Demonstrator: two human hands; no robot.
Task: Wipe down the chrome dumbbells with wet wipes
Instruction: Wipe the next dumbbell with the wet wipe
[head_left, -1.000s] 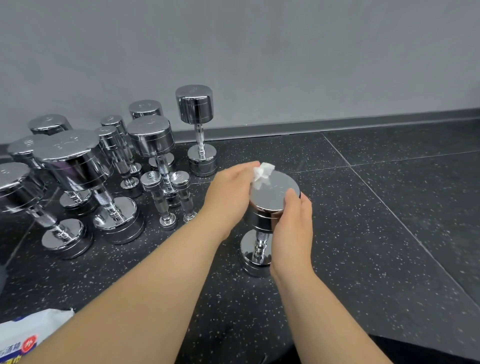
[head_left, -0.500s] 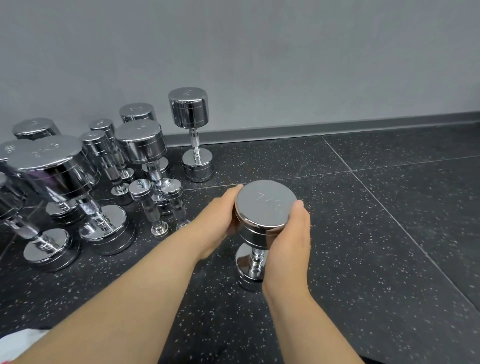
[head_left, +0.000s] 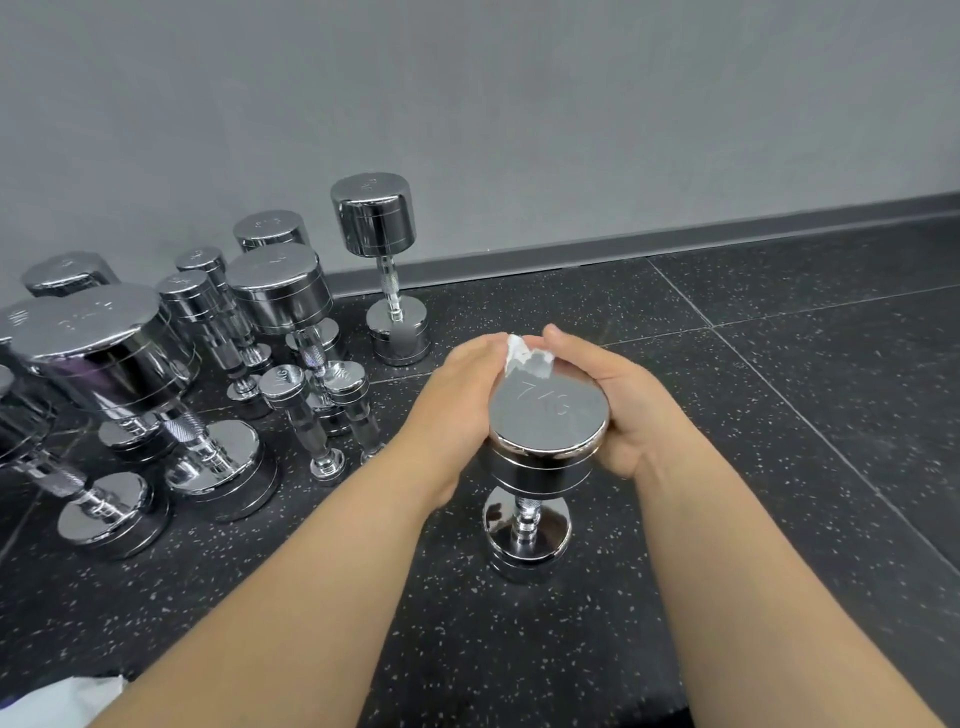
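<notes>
Both sides gripped, I read: right hand (head_left: 626, 415) curls round the upright dumbbell (head_left: 548, 423) top head, left hand (head_left: 452, 410) pins wipe (head_left: 525, 359) at far rim.

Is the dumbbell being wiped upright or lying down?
Upright: the dumbbell stands on its lower head on the floor, handle vertical, right hand gripping its upper head.

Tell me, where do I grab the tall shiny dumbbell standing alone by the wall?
Grab the tall dumbbell by its thin handle in the middle; the fat round ends look too wide for a hand. Come from the right, probably, since other dumbbells crowd its left.
</notes>
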